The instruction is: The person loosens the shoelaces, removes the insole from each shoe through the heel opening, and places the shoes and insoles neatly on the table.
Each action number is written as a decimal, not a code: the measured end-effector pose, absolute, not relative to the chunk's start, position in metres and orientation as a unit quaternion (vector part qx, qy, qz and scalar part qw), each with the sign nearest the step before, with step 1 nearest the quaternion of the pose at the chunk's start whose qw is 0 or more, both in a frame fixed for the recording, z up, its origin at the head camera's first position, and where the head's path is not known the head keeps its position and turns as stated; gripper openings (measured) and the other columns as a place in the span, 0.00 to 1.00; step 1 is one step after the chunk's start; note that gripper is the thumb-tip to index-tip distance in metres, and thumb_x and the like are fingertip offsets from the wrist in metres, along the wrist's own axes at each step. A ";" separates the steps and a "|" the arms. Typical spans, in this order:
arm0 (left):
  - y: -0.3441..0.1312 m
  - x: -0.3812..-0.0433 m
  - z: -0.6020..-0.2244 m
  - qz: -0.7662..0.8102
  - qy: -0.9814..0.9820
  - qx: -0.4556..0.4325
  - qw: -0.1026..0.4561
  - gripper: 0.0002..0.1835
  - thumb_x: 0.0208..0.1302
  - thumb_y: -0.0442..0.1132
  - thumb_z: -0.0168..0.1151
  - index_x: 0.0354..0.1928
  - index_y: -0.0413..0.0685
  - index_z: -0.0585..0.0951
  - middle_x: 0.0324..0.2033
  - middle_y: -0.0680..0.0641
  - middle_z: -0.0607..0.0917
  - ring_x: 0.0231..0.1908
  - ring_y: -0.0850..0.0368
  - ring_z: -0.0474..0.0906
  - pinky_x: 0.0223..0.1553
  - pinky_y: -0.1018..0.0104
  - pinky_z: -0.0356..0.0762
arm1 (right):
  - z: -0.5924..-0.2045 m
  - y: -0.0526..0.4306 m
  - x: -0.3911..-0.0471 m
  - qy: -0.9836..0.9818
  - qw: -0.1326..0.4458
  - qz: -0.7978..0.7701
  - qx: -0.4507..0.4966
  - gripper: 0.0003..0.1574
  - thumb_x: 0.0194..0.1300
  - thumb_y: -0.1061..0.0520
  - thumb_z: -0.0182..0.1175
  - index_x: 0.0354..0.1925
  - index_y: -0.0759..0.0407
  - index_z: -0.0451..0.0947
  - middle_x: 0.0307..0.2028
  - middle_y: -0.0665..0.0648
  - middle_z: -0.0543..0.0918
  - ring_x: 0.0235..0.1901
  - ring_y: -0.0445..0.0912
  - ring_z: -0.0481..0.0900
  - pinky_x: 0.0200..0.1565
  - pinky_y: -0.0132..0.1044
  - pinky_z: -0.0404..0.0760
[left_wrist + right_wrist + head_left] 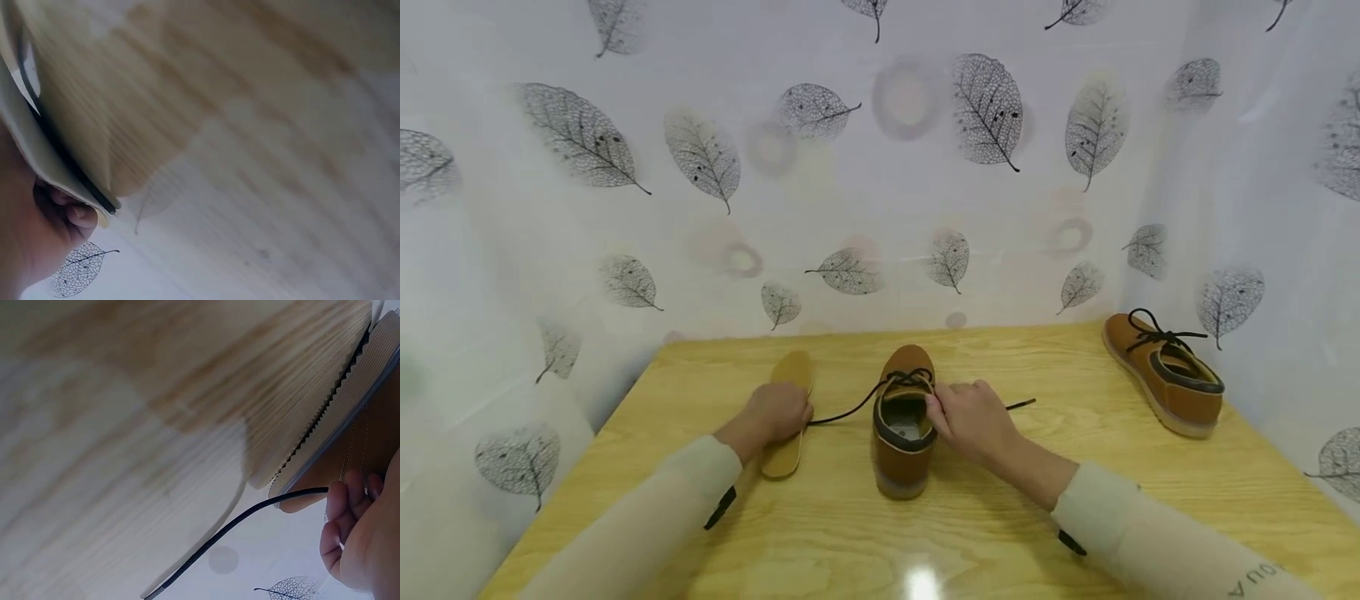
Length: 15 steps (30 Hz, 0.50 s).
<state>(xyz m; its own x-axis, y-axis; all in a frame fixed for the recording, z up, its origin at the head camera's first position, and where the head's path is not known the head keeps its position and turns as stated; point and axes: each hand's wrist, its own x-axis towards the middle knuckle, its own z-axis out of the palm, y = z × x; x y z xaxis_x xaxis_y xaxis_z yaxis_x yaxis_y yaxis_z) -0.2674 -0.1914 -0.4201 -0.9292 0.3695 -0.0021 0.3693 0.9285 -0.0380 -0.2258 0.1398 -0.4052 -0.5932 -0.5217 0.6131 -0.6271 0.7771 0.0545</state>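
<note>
A brown lace-up shoe [901, 467] with a dark padded collar stands on the table, its toe pointing away. My right hand [973, 421] grips its right side at the opening, thumb at the rim; the right wrist view shows curled fingers [340, 503] against the upper. Left of the shoe, my left hand [773, 411] grips the middle of a tan insole [782, 458], covering part of it. The insole's pale edge [44, 140] shows in the left wrist view. One black lace [850, 412] stretches from the shoe to beside my left hand; another lace end [1021, 404] emerges right of my right hand.
A matching brown shoe [1180, 392], its black lace tied in a bow, sits near the table's right edge. The wooden table [850, 550] ends at the back against a white curtain [880, 192] printed with leaves, which also hangs at both sides.
</note>
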 end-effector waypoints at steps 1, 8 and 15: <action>-0.191 -0.264 -0.422 0.016 -0.983 -0.185 -0.001 0.19 0.70 0.42 0.48 0.18 0.49 0.72 0.21 0.45 0.78 0.22 0.51 0.73 0.28 0.48 0.78 | -0.408 0.140 -0.224 -0.890 0.313 0.082 0.322 0.21 0.69 0.52 0.52 0.19 0.49 0.60 0.13 0.44 0.60 0.15 0.39 0.62 0.24 0.33 0.57; -0.192 -0.246 -0.431 -0.014 -0.985 -0.172 -0.008 0.17 0.68 0.40 0.49 0.18 0.48 0.71 0.21 0.44 0.78 0.23 0.48 0.75 0.32 0.46 0.78 | -0.419 0.139 -0.213 -0.887 0.315 0.091 0.325 0.21 0.68 0.53 0.54 0.19 0.48 0.60 0.13 0.42 0.59 0.14 0.37 0.60 0.24 0.32 0.55; -0.194 -0.266 -0.414 -0.008 -0.984 -0.180 0.004 0.17 0.69 0.41 0.47 0.19 0.49 0.70 0.20 0.47 0.75 0.23 0.51 0.73 0.33 0.48 0.78 | -0.402 0.139 -0.226 -0.879 0.334 0.093 0.328 0.22 0.69 0.53 0.52 0.19 0.48 0.60 0.12 0.43 0.58 0.14 0.37 0.56 0.24 0.32 0.53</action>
<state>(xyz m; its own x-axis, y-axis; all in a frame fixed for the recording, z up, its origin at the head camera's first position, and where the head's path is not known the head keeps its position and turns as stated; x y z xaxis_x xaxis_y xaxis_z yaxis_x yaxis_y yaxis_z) -0.2665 -0.1942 -0.4144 -0.9350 0.3544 0.0110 0.3546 0.9349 0.0136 -0.2259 0.1394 -0.4025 -0.5620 -0.5150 0.6473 -0.6386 0.7675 0.0562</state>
